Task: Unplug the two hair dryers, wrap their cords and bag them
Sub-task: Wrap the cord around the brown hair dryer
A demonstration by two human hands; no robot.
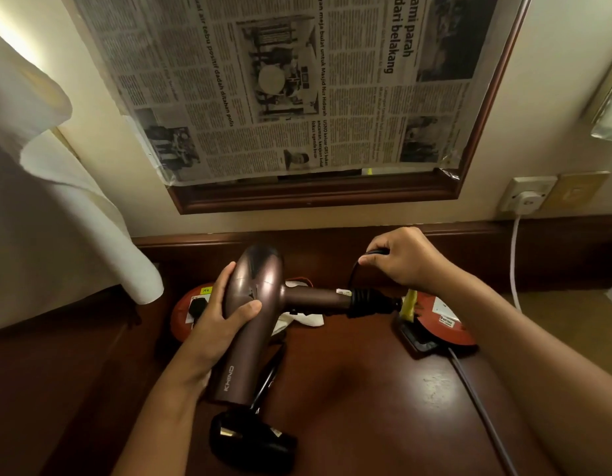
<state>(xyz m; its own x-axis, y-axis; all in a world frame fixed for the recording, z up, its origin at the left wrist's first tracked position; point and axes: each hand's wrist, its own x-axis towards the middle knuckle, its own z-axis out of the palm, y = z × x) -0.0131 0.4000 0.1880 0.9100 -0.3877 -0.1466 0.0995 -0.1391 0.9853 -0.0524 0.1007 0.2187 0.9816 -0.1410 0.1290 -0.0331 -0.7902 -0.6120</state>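
Observation:
A bronze-brown hair dryer is held above the dark wooden table, its handle pointing right. My left hand grips its barrel. My right hand pinches the dryer's black cord, which is wound in several turns round the end of the handle. A black plug on its cord lies at the table's front. A red bag lies behind my left hand. A second red bag lies at the right, with a yellow piece and a dark object beside it.
A white plug sits in a wall socket at the right, its white cord hanging down. A grey cord runs across the table's right side. A newspaper covers the framed mirror. White cloth hangs at the left. A white wad lies under the dryer.

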